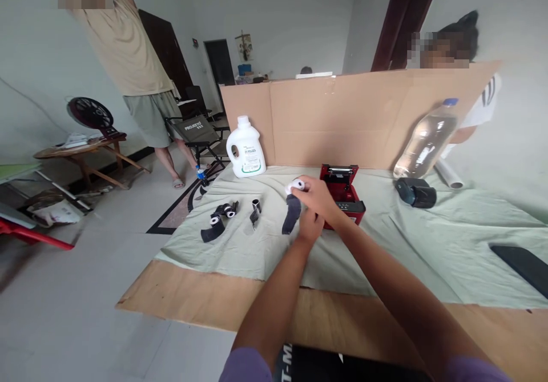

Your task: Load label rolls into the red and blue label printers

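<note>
My right hand [319,194] holds a small white roll [295,186] with a dark strip [291,213] hanging down from it. My left hand [309,226] is curled just below and behind the right hand, beside the strip; whether it grips anything I cannot tell. Right behind both hands stands a red box-like device [342,191] with its lid open. Left of the hands, more small rolls with dark strips [219,219] and another single one [255,210] lie on the pale green cloth [428,239].
A white detergent jug [245,148] stands at the back left, a clear plastic bottle [426,139] leans on the cardboard wall [342,119], a dark device [415,192] lies below it. A black flat object [522,265] is at the right. One person stands at the left, another behind the cardboard.
</note>
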`<control>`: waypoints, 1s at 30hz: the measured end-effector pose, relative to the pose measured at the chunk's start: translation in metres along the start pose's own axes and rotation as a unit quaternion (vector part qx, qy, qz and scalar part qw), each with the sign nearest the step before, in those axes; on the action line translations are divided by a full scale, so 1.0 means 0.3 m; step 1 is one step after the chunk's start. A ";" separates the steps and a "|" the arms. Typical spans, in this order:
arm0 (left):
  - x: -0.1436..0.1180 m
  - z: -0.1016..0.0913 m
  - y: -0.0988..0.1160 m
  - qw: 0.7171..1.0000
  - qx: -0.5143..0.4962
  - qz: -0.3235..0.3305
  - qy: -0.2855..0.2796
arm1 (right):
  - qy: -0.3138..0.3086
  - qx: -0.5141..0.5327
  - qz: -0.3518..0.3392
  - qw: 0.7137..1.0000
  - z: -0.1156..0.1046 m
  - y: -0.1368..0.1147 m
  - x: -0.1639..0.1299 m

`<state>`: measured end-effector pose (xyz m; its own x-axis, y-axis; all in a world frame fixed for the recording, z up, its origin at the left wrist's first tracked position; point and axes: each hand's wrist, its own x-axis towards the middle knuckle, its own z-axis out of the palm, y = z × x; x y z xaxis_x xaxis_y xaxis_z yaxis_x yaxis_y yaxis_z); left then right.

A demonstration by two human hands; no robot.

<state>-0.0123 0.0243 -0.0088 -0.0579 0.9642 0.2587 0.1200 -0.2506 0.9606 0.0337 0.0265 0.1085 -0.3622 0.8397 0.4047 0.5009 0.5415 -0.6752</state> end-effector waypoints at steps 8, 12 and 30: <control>0.079 -0.053 0.147 0.966 -0.139 0.015 0.219 | 0.124 -0.031 -0.021 0.992 -0.283 0.160 -0.132; 0.127 -0.080 0.320 0.993 -0.101 -0.050 -0.041 | 0.089 -0.064 -0.036 0.993 -0.298 0.153 -0.127; 0.171 -0.074 0.350 0.918 -0.205 -0.295 -0.168 | 0.033 0.043 -0.054 0.997 -0.365 0.291 -0.093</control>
<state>-0.0248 0.0454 0.1075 0.3244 0.8976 -0.2984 -0.2211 0.3787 0.8987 0.1737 0.0550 0.1057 -0.3558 0.7793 0.5158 0.3918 0.6255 -0.6748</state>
